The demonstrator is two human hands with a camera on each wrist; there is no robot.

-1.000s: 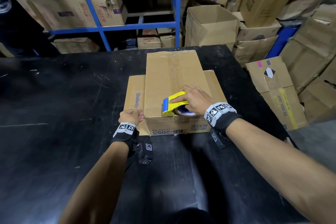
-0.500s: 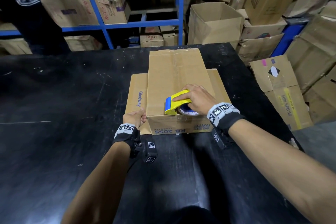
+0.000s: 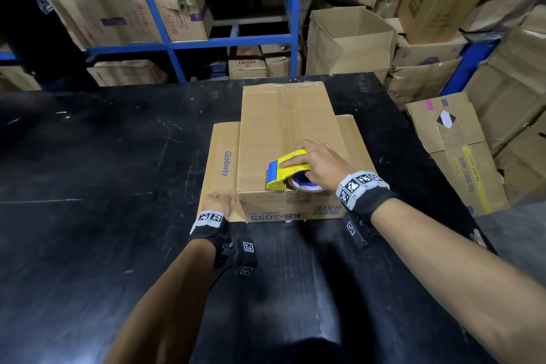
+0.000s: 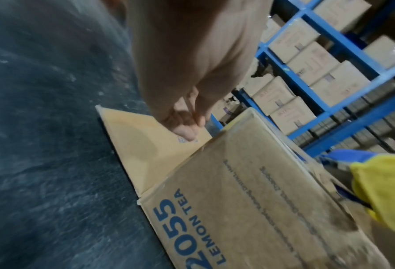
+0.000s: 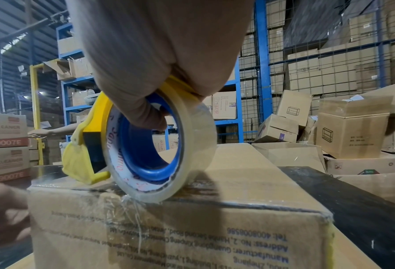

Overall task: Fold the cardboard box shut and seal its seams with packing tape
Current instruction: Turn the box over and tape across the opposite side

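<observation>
Cardboard box (image 3: 283, 139): right hand (image 3: 322, 165) grips dispenser (image 3: 288, 168) on its near top edge; left hand (image 3: 220, 204) curls beside its near-left corner, on the flap (image 3: 221, 168).

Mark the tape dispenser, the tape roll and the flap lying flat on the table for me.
tape dispenser (image 3: 291, 164), head view, on its yellow top.
tape roll (image 5: 197, 145), right wrist view, on the clear outer winding.
flap (image 3: 223, 168), head view, on the printed face left of the box.
</observation>
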